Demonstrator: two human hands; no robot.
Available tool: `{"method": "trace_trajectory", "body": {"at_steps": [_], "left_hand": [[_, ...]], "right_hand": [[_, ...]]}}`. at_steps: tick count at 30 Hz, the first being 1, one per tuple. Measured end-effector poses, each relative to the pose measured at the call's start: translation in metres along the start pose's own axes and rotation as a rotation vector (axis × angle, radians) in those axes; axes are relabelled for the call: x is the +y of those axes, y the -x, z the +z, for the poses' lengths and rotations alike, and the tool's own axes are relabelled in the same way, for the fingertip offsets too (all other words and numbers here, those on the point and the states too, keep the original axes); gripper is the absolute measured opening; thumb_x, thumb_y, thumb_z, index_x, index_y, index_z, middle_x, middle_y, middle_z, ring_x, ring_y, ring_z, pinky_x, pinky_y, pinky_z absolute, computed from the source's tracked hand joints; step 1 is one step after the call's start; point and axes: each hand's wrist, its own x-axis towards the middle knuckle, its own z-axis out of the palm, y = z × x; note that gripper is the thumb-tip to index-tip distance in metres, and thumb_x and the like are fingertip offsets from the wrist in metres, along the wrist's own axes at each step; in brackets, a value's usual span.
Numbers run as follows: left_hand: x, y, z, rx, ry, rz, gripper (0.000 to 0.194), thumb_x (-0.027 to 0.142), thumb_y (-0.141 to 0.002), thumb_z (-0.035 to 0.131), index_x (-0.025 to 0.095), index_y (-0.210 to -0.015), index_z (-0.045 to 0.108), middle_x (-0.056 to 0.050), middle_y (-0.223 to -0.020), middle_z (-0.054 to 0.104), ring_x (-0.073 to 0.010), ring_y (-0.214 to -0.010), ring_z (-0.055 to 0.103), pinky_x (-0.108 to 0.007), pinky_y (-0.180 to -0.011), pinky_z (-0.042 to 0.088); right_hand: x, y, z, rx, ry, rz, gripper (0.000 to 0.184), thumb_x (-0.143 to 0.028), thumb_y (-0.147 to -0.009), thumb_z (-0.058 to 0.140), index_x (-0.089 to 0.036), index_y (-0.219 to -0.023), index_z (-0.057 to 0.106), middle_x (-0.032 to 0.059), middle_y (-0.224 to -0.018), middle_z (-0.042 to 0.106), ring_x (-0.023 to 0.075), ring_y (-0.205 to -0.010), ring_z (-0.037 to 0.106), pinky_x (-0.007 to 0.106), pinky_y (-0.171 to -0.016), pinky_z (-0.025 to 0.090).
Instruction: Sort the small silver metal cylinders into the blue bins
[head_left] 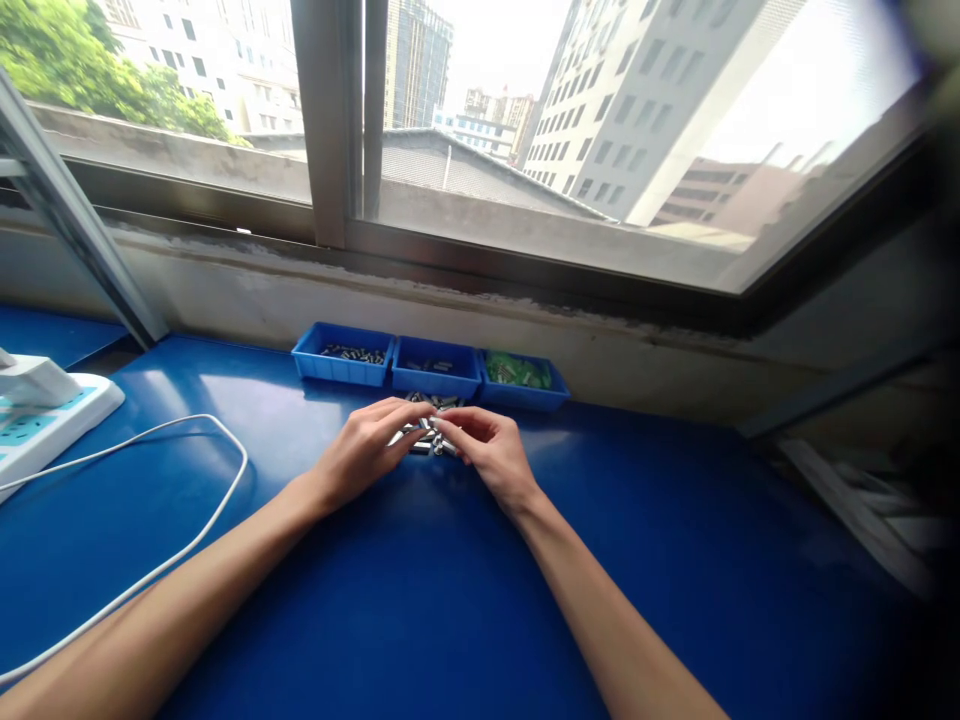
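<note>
My left hand (371,438) and my right hand (491,455) meet fingertip to fingertip over the blue tabletop. Both are closed in a pinch on a small silver metal part (426,423), whose exact shape is too small to make out. Just under the fingers lies a loose pile of short silver metal pieces (422,448), partly hidden by both hands. More of these pieces show behind the fingertips, close to the front of the middle bin.
Against the wall stand a left blue bin (341,372) with small metal parts, a middle blue bin (435,383) with metal pieces and a right blue bin (525,397) with a green bag. A white power strip (97,400) and white cable (238,455) lie left.
</note>
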Motion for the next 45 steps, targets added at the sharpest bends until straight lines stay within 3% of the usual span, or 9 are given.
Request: {"method": "trace_trajectory", "body": {"at_steps": [5,10,18,26,32,36,39,42,45], "left_hand": [[-0.005,0.001,-0.007,-0.199,-0.107,-0.007,0.017,0.029,-0.094,0.065,0.019,-0.106,0.07,-0.008,-0.102,0.072,-0.0213,-0.095,0.064,-0.035,-0.086,0.055],[-0.003,0.002,-0.007,-0.355,-0.184,-0.004,0.017,0.032,-0.094,0.065,0.018,-0.099,0.072,-0.01,-0.101,0.069,-0.0249,-0.099,0.057,-0.04,-0.089,0.053],[0.003,0.0,0.001,-0.385,-0.261,0.011,0.019,0.029,-0.099,0.057,0.015,-0.095,0.07,-0.01,-0.098,0.067,-0.0247,-0.095,0.056,-0.041,-0.086,0.053],[-0.002,0.003,0.0,-0.003,-0.019,-0.181,0.012,0.021,-0.092,0.069,0.019,-0.104,0.067,-0.004,-0.095,0.071,-0.017,-0.088,0.064,-0.029,-0.081,0.053],[0.003,-0.001,-0.006,0.115,0.018,-0.227,0.014,0.021,-0.087,0.074,0.019,-0.1,0.069,-0.003,-0.093,0.071,-0.0144,-0.08,0.066,-0.025,-0.077,0.054],[0.004,-0.002,-0.007,0.12,0.043,-0.234,0.016,0.027,-0.088,0.074,0.02,-0.101,0.069,-0.003,-0.094,0.073,-0.0146,-0.081,0.068,-0.025,-0.079,0.055],[0.004,0.0,-0.007,0.064,0.132,-0.325,0.024,0.035,-0.09,0.071,0.021,-0.11,0.068,-0.002,-0.093,0.076,-0.0147,-0.079,0.071,-0.024,-0.076,0.055],[0.005,0.002,-0.006,-0.034,0.221,-0.397,0.032,0.037,-0.094,0.066,0.023,-0.123,0.063,0.001,-0.092,0.077,-0.0139,-0.078,0.072,-0.023,-0.074,0.055],[0.005,0.002,-0.005,-0.084,0.242,-0.383,0.036,0.036,-0.096,0.063,0.025,-0.13,0.059,0.001,-0.095,0.077,-0.0133,-0.082,0.072,-0.023,-0.079,0.054]], "right_hand": [[0.005,-0.037,-0.009,0.356,0.126,-0.116,0.041,-0.047,-0.068,0.083,-0.015,-0.093,0.077,0.0091,-0.089,0.077,0.0147,-0.061,0.063,0.027,-0.056,0.05],[0.006,-0.062,-0.01,0.431,0.261,-0.146,0.033,-0.042,-0.074,0.077,-0.016,-0.095,0.076,0.0085,-0.09,0.078,0.016,-0.057,0.066,0.03,-0.057,0.054],[0.003,-0.024,-0.006,0.359,0.141,-0.218,0.029,-0.04,-0.084,0.07,-0.017,-0.1,0.073,0.0085,-0.094,0.076,0.0116,-0.054,0.059,0.026,-0.052,0.049],[0.007,-0.001,-0.003,0.22,0.074,-0.217,0.024,-0.038,-0.088,0.067,-0.019,-0.101,0.07,0.0029,-0.078,0.071,0.011,-0.052,0.055,0.024,-0.05,0.046],[0.01,0.004,0.0,0.085,0.313,-0.283,0.022,-0.033,-0.089,0.065,-0.021,-0.106,0.071,0.0017,-0.081,0.071,0.0122,-0.058,0.058,0.025,-0.055,0.047],[0.005,0.007,0.001,0.014,0.353,-0.333,0.024,-0.029,-0.088,0.065,-0.021,-0.111,0.07,0.0019,-0.086,0.073,0.0106,-0.057,0.056,0.024,-0.055,0.046],[0.001,0.009,0.003,-0.084,0.337,-0.33,0.031,-0.028,-0.088,0.065,-0.022,-0.118,0.068,0.0027,-0.093,0.074,0.0093,-0.055,0.054,0.024,-0.053,0.045],[0.001,0.011,0.006,-0.139,0.284,-0.268,0.03,-0.032,-0.089,0.067,-0.023,-0.117,0.07,0.0033,-0.095,0.074,0.0092,-0.055,0.053,0.024,-0.051,0.043],[0.001,0.011,0.008,-0.16,0.142,-0.174,0.028,-0.036,-0.087,0.068,-0.022,-0.111,0.074,0.0036,-0.09,0.073,0.0106,-0.057,0.056,0.024,-0.051,0.045]]}}
